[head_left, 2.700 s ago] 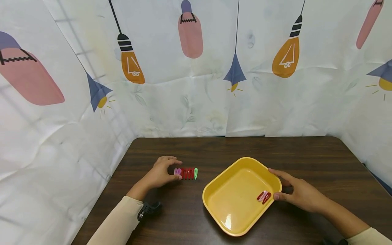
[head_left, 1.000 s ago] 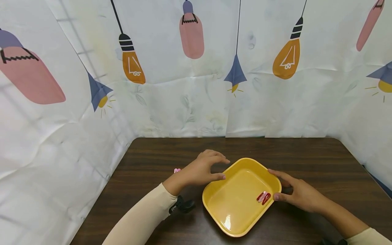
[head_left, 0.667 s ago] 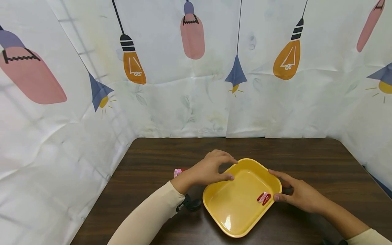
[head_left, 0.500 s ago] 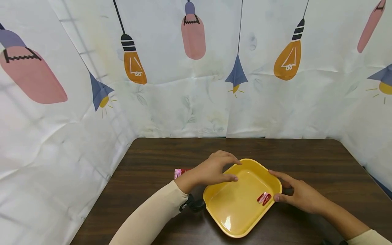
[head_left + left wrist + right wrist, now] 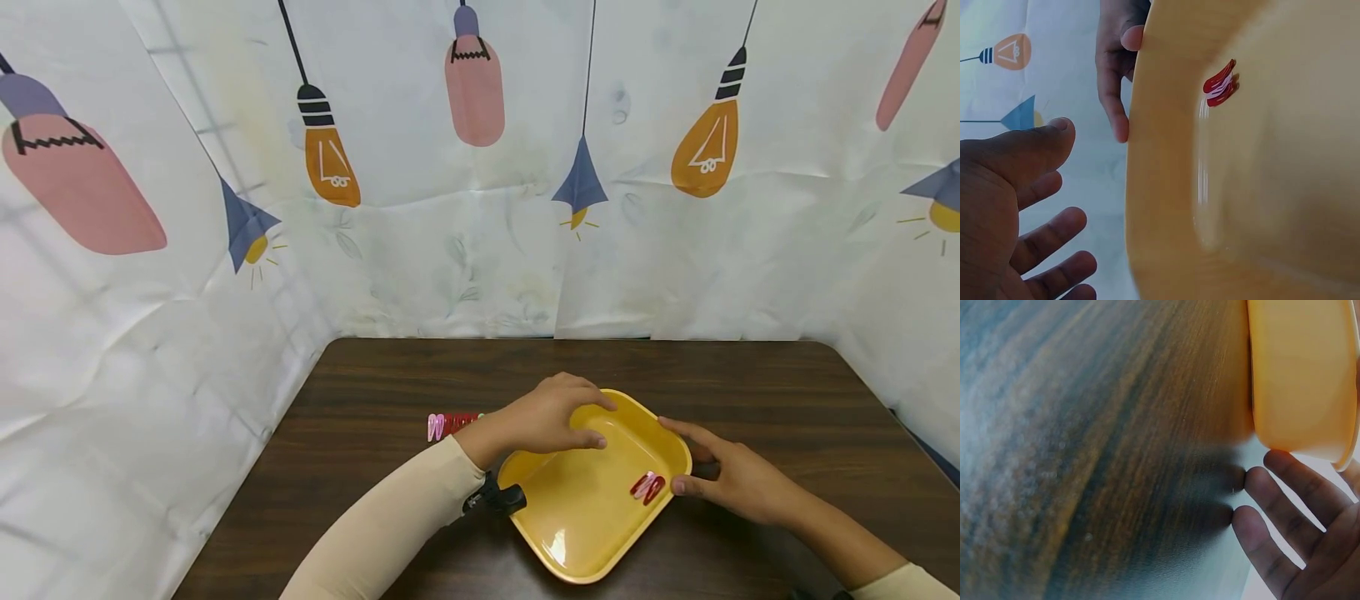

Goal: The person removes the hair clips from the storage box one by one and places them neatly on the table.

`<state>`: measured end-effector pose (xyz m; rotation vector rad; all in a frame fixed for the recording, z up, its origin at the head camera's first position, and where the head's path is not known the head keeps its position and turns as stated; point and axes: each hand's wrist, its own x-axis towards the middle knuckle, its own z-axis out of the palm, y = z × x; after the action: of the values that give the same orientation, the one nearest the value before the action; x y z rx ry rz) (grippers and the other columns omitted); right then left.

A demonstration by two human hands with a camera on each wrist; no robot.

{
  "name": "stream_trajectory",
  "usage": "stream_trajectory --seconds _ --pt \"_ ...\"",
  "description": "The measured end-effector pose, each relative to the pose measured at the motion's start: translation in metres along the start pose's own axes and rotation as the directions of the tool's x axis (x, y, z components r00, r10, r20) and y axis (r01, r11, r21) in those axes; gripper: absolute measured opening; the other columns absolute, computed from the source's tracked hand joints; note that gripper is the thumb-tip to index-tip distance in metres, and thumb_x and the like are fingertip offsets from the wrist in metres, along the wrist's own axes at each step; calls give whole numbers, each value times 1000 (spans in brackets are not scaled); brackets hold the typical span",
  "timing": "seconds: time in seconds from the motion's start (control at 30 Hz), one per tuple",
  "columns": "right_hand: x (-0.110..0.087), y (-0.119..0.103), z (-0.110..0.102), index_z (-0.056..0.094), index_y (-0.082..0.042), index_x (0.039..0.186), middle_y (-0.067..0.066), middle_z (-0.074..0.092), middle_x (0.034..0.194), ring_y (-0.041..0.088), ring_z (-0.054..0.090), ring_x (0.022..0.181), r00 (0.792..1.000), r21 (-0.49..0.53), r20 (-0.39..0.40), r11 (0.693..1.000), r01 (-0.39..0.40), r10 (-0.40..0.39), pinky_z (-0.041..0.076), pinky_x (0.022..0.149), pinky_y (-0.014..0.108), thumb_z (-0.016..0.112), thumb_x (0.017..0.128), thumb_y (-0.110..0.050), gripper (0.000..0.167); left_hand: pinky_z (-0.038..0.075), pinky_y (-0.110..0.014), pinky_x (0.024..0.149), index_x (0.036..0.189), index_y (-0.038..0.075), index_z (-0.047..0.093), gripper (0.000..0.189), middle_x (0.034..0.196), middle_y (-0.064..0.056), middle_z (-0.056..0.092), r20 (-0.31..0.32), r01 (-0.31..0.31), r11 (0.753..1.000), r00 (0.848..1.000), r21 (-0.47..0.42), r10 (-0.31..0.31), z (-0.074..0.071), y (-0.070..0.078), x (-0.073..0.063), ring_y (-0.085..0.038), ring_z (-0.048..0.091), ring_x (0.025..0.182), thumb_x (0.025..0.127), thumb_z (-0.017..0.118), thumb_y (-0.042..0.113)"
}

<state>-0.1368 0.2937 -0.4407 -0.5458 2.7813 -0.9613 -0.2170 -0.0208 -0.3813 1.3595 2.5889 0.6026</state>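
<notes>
My left hand (image 5: pixel 547 418) hovers over the far left part of a yellow tray (image 5: pixel 577 512). Its thumb and fingers are spread apart, and the left wrist view shows nothing between these fingers (image 5: pixel 1054 234). Against the tray's right corner rests my right hand (image 5: pixel 738 479), thumb and forefinger touching the outside near the rim; other fingertips (image 5: pixel 1250 522) reach down to the table. Inside the tray, by that corner, lie two red hair clips and a pink one (image 5: pixel 647 487). A row of pink and red hair clips (image 5: pixel 453 425) lies left of the tray, its right end partly hidden by my left forearm.
The dark wood table (image 5: pixel 420 367) runs back to a white curtain (image 5: pixel 480 250) printed with lamps and bulbs. A black wrist device (image 5: pixel 495 497) on my left arm hangs over the tray's left rim.
My left hand has moved right, from beside the row of hair clips to over the tray. My right hand and the tray have stayed where they were.
</notes>
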Motion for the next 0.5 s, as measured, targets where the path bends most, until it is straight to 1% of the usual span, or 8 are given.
stream_trajectory --seconds 0.13,0.3,0.5 --pt "0 0 0 38 -31 158 19 67 128 40 66 110 1000 1 -1 1000 5 -5 50 84 68 75 89 -52 81 33 -37 115 140 23 63 48 141 4 57 25 -13 1000 1000 5 13 4 3 8 -18 44 135 97 71 43" --pt "0 0 0 38 -32 158 20 67 128 41 66 110 1000 -1 1 1000 2 -2 50 83 68 76 89 -52 81 35 -31 113 141 22 63 49 142 7 57 69 -20 1000 997 7 20 11 7 17 -16 46 134 97 71 44" --pt "0 2 0 37 -34 158 19 68 126 41 66 110 1000 -1 4 1000 2 -2 50 83 67 75 89 -53 81 33 -25 112 138 21 65 47 142 8 58 107 -48 999 993 17 46 19 12 27 -12 47 135 97 72 41"
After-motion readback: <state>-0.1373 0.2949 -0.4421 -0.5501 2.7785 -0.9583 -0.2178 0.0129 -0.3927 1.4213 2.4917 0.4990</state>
